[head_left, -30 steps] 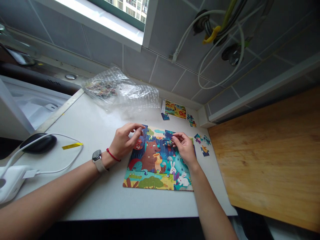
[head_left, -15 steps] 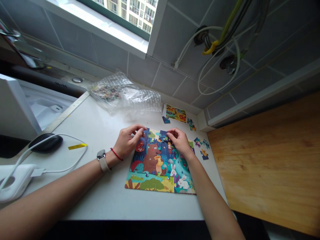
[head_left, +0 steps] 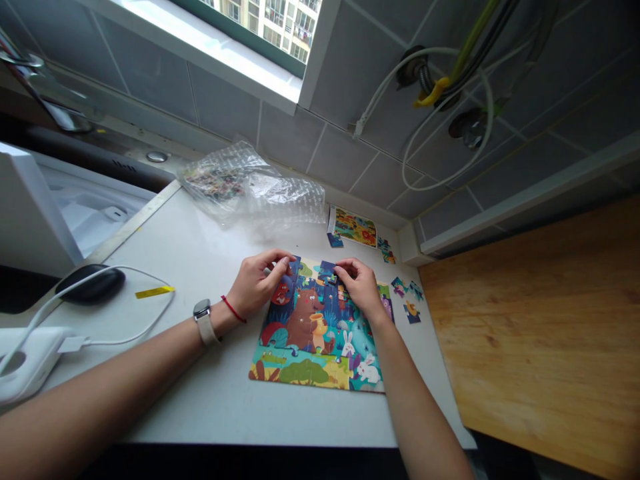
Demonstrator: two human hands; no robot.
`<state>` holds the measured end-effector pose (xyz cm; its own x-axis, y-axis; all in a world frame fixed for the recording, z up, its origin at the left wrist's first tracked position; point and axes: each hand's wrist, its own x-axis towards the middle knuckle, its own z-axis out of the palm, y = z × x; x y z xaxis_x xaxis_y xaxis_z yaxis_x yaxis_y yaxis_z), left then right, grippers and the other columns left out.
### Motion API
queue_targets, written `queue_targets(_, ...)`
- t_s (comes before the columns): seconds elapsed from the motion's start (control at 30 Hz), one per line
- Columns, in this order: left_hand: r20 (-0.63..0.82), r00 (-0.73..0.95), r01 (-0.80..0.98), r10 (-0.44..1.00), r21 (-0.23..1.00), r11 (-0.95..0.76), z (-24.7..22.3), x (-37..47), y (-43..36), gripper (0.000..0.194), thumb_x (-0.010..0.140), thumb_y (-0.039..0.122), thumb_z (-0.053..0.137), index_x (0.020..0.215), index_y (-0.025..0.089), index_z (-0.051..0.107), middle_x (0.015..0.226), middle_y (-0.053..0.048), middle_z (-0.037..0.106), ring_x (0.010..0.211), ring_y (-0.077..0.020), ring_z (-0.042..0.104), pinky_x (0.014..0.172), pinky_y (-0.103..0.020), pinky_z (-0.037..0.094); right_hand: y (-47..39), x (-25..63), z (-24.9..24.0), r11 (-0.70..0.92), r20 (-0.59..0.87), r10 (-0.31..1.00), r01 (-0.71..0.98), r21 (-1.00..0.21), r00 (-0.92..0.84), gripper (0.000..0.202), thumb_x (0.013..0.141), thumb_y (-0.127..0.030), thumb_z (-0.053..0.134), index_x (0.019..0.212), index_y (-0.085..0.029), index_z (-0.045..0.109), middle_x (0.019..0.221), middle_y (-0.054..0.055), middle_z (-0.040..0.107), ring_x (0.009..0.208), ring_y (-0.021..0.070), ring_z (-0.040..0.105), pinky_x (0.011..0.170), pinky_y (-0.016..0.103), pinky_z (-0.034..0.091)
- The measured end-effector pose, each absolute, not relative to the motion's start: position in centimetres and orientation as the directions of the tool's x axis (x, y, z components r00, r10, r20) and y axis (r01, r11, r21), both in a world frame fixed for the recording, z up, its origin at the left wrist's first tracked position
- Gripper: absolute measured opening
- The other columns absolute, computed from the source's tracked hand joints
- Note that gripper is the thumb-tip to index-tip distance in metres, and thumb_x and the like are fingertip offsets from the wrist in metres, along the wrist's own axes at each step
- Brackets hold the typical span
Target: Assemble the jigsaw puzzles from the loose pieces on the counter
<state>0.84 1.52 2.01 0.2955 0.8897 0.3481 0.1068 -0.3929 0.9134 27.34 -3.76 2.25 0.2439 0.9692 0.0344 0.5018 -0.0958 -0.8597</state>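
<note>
A jigsaw puzzle [head_left: 306, 320] with a brown bear and white rabbits lies on the white counter, mostly joined, with a pale gap in its top row. My right hand [head_left: 359, 283] pinches a dark blue puzzle piece [head_left: 327, 269] between thumb and fingers at the right of that gap. At the puzzle's upper left corner is my left hand [head_left: 263, 277], thumb and forefinger closed around the edge of a blue corner piece [head_left: 295, 265]. Whether that piece is lifted or seated I cannot tell.
Several loose pieces [head_left: 412, 312] lie right of the puzzle. A picture card [head_left: 354, 227] and a clear plastic bag of pieces [head_left: 225, 180] rest behind it. A black mouse [head_left: 93, 285], white cable and white power strip [head_left: 30, 363] occupy the left. A wooden board [head_left: 530, 320] stands right.
The view has shifted slightly. Both hands keep almost the same places, with the blue piece still held in my right hand near the gap.
</note>
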Motion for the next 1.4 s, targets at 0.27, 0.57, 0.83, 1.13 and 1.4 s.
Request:
queue_targets(0.27, 0.344, 0.321, 0.12, 0.882, 0.91, -0.398, 1.8, 0.7, 1.5, 0.028, 0.102, 0.035, 0.056, 0.098, 0.018, 0.077, 0.075, -0.001, 0.077, 0.066, -0.0145, 0.07, 0.065, -0.024, 0.055, -3.7, 27.1, 2.3, -0.107, 0.002, 0.952, 0.339, -0.935, 0.306, 0.037, 0.08, -0.05, 0.081, 0.099, -0.019, 0.078, 0.09, 0.007, 0.081, 0.082, 0.0231, 0.075, 0.076, 0.035, 0.061)
queue_targets(0.57, 0.535, 0.478, 0.326, 0.697, 0.629, -0.706, -0.1, 0.9, 1.9, 0.023, 0.1, 0.019, 0.056, 0.109, 0.02, 0.077, 0.114, -0.009, 0.077, 0.118, -0.0306, 0.064, 0.104, -0.053, 0.056, -2.1, 24.1, 2.1, -0.124, -0.047, 0.974, 0.347, -0.93, 0.221, 0.032, 0.076, -0.047, 0.081, 0.091, -0.018, 0.078, 0.085, 0.008, 0.082, 0.077, 0.0238, 0.077, 0.072, 0.033, 0.061)
queue_targets(0.83, 0.48, 0.607, 0.449, 0.633, 0.45, -0.772, -1.9, 1.1, 1.8, 0.044, 0.089, 0.007, 0.061, 0.121, 0.029, 0.081, 0.143, -0.012, 0.062, 0.148, -0.044, 0.043, 0.111, -0.068, 0.05, -1.8, 23.7, 1.9, -0.078, 0.056, 0.971, 0.535, -0.841, 0.231, 0.028, 0.082, -0.046, 0.073, 0.091, -0.02, 0.079, 0.084, 0.006, 0.082, 0.071, 0.0212, 0.071, 0.07, 0.032, 0.057)
queue_targets(1.13, 0.438, 0.615, 0.506, 0.656, 0.419, -0.754, -1.8, 1.3, 1.7, 0.042, 0.091, 0.011, 0.062, 0.124, 0.03, 0.08, 0.145, -0.011, 0.062, 0.147, -0.043, 0.046, 0.111, -0.065, 0.052, -1.9, 23.5, 2.3, -0.097, 0.088, 0.967, 0.666, -0.74, 0.239, 0.025, 0.084, -0.043, 0.073, 0.091, -0.021, 0.08, 0.077, 0.003, 0.078, 0.064, 0.0194, 0.066, 0.068, 0.032, 0.053)
queue_targets(1.4, 0.4, 0.639, 0.526, 0.657, 0.396, -0.753, -1.5, 1.3, 1.7, 0.038, 0.096, 0.016, 0.061, 0.126, 0.03, 0.08, 0.146, -0.01, 0.066, 0.143, -0.0406, 0.052, 0.11, -0.061, 0.052, -1.5, 23.1, 2.6, 0.013, 0.188, 0.972, 0.758, -0.653, 0.145, 0.017, 0.088, -0.036, 0.075, 0.091, -0.021, 0.082, 0.09, 0.006, 0.079, 0.072, 0.0195, 0.067, 0.077, 0.032, 0.055)
